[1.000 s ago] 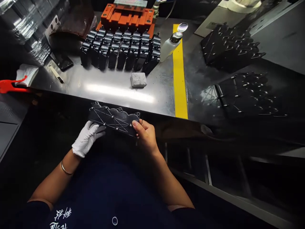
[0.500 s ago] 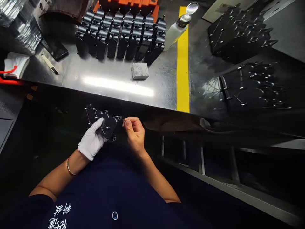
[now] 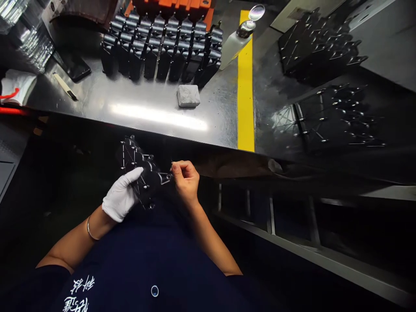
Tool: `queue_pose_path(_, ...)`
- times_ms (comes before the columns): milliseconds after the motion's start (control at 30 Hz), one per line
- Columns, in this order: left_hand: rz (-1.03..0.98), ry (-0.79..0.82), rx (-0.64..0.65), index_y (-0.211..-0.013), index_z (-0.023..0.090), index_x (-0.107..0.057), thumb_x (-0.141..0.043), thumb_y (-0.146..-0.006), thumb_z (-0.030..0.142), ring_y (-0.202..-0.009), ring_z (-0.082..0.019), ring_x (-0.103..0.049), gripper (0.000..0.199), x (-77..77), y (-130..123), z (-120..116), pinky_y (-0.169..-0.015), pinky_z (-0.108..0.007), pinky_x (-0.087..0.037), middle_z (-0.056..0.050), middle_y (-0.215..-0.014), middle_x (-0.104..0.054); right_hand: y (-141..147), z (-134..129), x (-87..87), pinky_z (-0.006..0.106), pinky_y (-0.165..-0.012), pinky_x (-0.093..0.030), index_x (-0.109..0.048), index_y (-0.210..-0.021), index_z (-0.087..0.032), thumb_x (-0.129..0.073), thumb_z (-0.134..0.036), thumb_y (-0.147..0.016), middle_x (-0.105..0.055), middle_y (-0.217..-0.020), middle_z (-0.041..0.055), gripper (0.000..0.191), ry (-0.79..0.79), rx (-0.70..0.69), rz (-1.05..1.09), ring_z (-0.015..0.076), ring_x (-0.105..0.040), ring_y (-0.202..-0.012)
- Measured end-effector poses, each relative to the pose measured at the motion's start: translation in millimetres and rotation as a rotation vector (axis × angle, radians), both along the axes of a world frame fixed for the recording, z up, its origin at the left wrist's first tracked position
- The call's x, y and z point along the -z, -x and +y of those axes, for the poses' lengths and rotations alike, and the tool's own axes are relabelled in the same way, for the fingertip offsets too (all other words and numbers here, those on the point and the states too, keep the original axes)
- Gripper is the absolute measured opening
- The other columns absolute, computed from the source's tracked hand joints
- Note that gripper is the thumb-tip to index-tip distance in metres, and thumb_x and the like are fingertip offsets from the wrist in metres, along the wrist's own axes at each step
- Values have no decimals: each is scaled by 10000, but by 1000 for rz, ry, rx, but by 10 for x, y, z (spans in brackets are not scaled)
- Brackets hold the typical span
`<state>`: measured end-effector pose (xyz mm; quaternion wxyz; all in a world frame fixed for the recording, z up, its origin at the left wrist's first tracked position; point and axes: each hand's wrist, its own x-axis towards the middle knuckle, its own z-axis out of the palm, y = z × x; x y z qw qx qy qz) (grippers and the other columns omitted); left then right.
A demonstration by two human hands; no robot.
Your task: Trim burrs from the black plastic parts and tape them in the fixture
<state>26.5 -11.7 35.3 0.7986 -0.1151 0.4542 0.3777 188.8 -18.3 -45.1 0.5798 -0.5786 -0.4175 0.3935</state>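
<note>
And here on the left, the white-gloved left hand (image 3: 120,198) has the black part (image 3: 151,178) clamped, thumb across its face. That grip looks to carry it alone now: a second ago the right hand (image 3: 187,183) held its end too. The part has swung steeper, in front of the bench (image 3: 221,119), one lug just beside the right grip, whose thumb and forefinger pinch together, anything between too small to tell.

This looks like a factory workshop, its metal tabletop (image 3: 214,123) carrying a row of identical black parts (image 3: 165,63) left of a yellow stripe (image 3: 245,95) and similar stacked ones (image 3: 300,52) right of it.
</note>
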Motion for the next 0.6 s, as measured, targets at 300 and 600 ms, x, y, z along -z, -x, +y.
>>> queue_pose_path(300, 10, -50, -71, -967, 92, -680, -522, -890, 129, -741, -142, -716, 179, 166, -14, 65, -741, -237, -600, -65, -839, -742, 116, -128, -275, 309, -613, -459, -550, -774, -225, -594, -484, -837, -574, -693, 11, 271, -150, -145, -3, 145, -542, -648)
queue_pose_path(600, 68, -279, 225, -846, 100, -707, -690, -731, 121, -776, -211, -718, 118, 152, 104, -62, -802, -314, -584, -69, -795, -740, -5, -83, -172, 280, -598, -457, -565, -706, -204, -573, -488, -850, -588, -655, 7, 319, -37, -130, -116, 133, -552, -616)
